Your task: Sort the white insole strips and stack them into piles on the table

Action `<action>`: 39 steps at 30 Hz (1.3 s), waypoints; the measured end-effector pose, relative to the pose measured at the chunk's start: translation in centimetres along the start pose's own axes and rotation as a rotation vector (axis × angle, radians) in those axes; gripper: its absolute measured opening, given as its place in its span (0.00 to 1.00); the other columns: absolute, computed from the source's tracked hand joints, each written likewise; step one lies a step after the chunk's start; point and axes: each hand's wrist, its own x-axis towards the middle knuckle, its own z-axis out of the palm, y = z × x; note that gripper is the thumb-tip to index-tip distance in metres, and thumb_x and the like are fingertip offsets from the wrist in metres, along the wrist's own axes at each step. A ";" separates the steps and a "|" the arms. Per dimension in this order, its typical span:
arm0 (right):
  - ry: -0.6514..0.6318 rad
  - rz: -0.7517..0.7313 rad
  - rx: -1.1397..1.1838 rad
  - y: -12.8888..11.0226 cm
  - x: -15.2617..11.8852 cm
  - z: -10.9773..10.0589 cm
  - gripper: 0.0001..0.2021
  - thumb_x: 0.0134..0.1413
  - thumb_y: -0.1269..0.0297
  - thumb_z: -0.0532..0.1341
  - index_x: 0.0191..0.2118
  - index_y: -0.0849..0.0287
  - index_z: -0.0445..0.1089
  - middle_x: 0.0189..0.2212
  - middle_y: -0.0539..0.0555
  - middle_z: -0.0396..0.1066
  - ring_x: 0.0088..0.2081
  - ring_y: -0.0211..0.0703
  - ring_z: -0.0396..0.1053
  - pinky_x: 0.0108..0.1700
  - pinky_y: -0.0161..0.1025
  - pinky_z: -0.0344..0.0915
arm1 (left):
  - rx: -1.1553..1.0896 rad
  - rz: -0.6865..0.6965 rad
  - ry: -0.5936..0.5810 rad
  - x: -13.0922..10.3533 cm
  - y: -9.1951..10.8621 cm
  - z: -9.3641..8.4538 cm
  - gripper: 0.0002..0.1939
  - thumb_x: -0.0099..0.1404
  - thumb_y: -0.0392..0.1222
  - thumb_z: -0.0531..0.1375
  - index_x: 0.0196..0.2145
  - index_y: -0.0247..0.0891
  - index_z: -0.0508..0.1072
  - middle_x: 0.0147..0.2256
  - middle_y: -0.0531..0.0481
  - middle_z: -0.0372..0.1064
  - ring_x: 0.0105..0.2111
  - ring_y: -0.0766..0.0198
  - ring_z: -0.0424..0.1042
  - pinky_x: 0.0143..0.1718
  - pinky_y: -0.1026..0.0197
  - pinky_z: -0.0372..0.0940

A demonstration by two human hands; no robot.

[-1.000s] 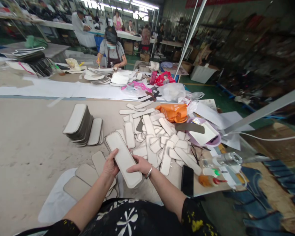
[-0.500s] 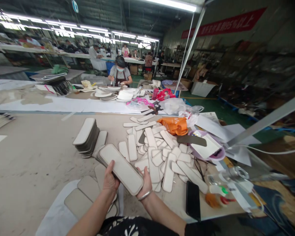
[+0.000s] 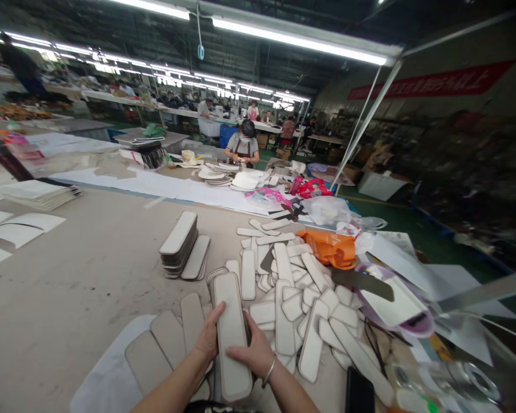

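Between my two hands is a stack of long, off-white panels with rounded corners [image 3: 233, 376], tilted up toward me. My left hand [image 3: 210, 332] grips its left edge with the thumb on the top face. From the right, my right hand [image 3: 257, 349] grips the stack, thumb across the top panel and fingers behind the side. A metal bangle circles the right wrist. Just beyond stand a tall neat panel stack [image 3: 179, 234] and a lower stack [image 3: 196, 258]. Right of my hands spreads a loose heap of similar panels [image 3: 286, 321]. Larger greyish panels [image 3: 145, 351] lie fanned out at my left.
An orange bag [image 3: 329, 248] and a purple basin [image 3: 419, 327] lie beyond the heap at the right. A black phone [image 3: 360, 390] sits near the front edge. White sheets [image 3: 40, 195] are stacked at far left. A co-worker [image 3: 243, 146] sits across the table.
The held stack has swung from a slant to nearly straight away from me, and its near end is lower. My right thumb now lies across its top. The camera view has turned left.
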 end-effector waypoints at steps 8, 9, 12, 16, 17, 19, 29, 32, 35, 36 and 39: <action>0.137 0.039 -0.648 0.9 -1.0 0.8 0.32 0.40 0.64 0.63 0.55 0.56 0.59 0.43 0.55 0.71 0.43 0.49 0.69 0.45 0.41 0.64 | 0.239 0.352 0.017 6.7 3.6 -3.8 0.32 0.61 0.62 0.47 0.54 0.39 0.65 0.56 0.40 0.62 0.53 0.55 0.65 0.52 0.54 0.61; 0.127 0.052 -0.717 1.2 -1.1 0.7 0.31 0.41 0.64 0.62 0.55 0.56 0.58 0.44 0.56 0.70 0.45 0.50 0.69 0.46 0.41 0.63 | 0.328 0.335 -0.003 7.5 4.0 -4.3 0.32 0.61 0.63 0.45 0.51 0.37 0.68 0.54 0.39 0.65 0.53 0.55 0.65 0.53 0.54 0.60; 0.077 0.102 -0.864 2.8 -1.1 0.7 0.31 0.44 0.64 0.60 0.57 0.56 0.56 0.45 0.58 0.68 0.46 0.51 0.67 0.46 0.42 0.63 | 0.514 0.272 -0.042 9.5 3.5 -5.8 0.30 0.60 0.63 0.47 0.44 0.37 0.74 0.45 0.41 0.72 0.49 0.53 0.67 0.55 0.50 0.57; 0.016 0.264 -0.996 5.9 -1.1 1.7 0.35 0.42 0.67 0.60 0.60 0.58 0.54 0.46 0.61 0.67 0.44 0.53 0.68 0.44 0.44 0.63 | 0.638 0.242 -0.047 10.9 0.7 -7.9 0.24 0.54 0.60 0.55 0.34 0.37 0.77 0.39 0.43 0.74 0.48 0.49 0.66 0.58 0.47 0.50; 0.025 0.293 -1.000 6.6 -1.1 2.0 0.36 0.42 0.67 0.61 0.61 0.59 0.52 0.47 0.62 0.66 0.45 0.54 0.67 0.45 0.45 0.62 | 0.657 0.238 -0.051 11.1 -0.1 -8.3 0.23 0.54 0.60 0.56 0.32 0.38 0.77 0.39 0.43 0.74 0.48 0.49 0.66 0.59 0.48 0.49; 0.065 0.310 -0.972 7.5 -1.2 2.4 0.40 0.42 0.64 0.62 0.63 0.58 0.49 0.51 0.62 0.63 0.49 0.55 0.64 0.49 0.46 0.60 | 0.681 0.231 -0.064 11.2 -1.3 -8.8 0.22 0.55 0.59 0.55 0.32 0.39 0.77 0.41 0.44 0.74 0.49 0.51 0.66 0.59 0.49 0.49; 0.077 0.330 -0.929 8.4 -0.5 2.5 0.31 0.42 0.69 0.58 0.57 0.59 0.58 0.48 0.62 0.66 0.48 0.55 0.66 0.48 0.45 0.62 | 0.697 0.238 -0.097 10.5 -2.4 -7.9 0.20 0.57 0.57 0.54 0.33 0.40 0.77 0.40 0.44 0.74 0.47 0.52 0.68 0.58 0.49 0.53; 0.060 0.357 -0.801 7.4 0.4 2.0 0.30 0.38 0.67 0.61 0.52 0.56 0.61 0.43 0.60 0.70 0.43 0.56 0.70 0.45 0.47 0.65 | 0.671 0.287 -0.057 10.9 -1.1 -7.9 0.21 0.59 0.56 0.53 0.37 0.39 0.76 0.43 0.42 0.73 0.48 0.53 0.68 0.57 0.49 0.54; 0.059 0.309 -0.421 4.8 2.7 1.8 0.30 0.32 0.67 0.65 0.48 0.55 0.62 0.38 0.56 0.74 0.39 0.54 0.72 0.43 0.47 0.67 | 0.625 0.417 0.125 12.1 1.8 -9.4 0.23 0.63 0.54 0.48 0.45 0.38 0.72 0.48 0.41 0.69 0.51 0.55 0.65 0.57 0.50 0.53; 0.053 0.288 -0.250 3.7 4.0 1.9 0.30 0.32 0.67 0.66 0.48 0.55 0.62 0.39 0.55 0.74 0.40 0.53 0.72 0.43 0.46 0.67 | 0.618 0.465 0.194 12.5 2.8 -10.3 0.22 0.63 0.54 0.48 0.45 0.38 0.71 0.48 0.41 0.68 0.51 0.55 0.64 0.58 0.49 0.53; -0.006 0.256 0.207 0.6 9.8 3.0 0.34 0.32 0.62 0.69 0.51 0.56 0.60 0.42 0.56 0.74 0.42 0.53 0.72 0.43 0.48 0.69 | 0.630 0.568 0.337 13.8 5.5 -13.9 0.17 0.58 0.52 0.55 0.39 0.39 0.72 0.43 0.42 0.69 0.50 0.52 0.64 0.58 0.48 0.51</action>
